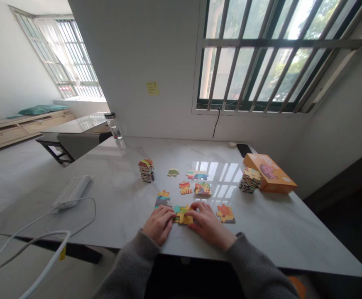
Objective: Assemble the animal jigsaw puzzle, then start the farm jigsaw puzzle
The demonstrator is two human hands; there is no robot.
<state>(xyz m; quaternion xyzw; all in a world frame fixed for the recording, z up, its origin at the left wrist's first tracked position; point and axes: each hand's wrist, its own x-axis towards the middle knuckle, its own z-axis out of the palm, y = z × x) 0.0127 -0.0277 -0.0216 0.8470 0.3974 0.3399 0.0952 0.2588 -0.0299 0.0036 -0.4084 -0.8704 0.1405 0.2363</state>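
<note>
My left hand (pixel 159 223) rests on the table with its fingers curled at the left edge of a yellow-green jigsaw puzzle piece (pixel 184 218). From the other side, my right hand (pixel 208 222) grips that piece between thumb and fingers. Fingertips cover parts of it, so its joints with neighbouring pieces are partly hidden. Just beyond my left hand lie joined teal, grey and orange puzzle pieces (pixel 162 199). To the right of my right hand is an orange-yellow puzzle section (pixel 226 213). Farther out are a red-orange piece (pixel 185 188) and a small colourful pile (pixel 203 189).
Puzzle stacks stand at left (pixel 146 171) and right (pixel 250 180), the latter against an orange box (pixel 271 173). A green piece (pixel 173 172) and a blue strip (pixel 197 175) lie behind. A power strip (pixel 72 191) with white cables occupies the left; a bottle (pixel 114 126) stands behind.
</note>
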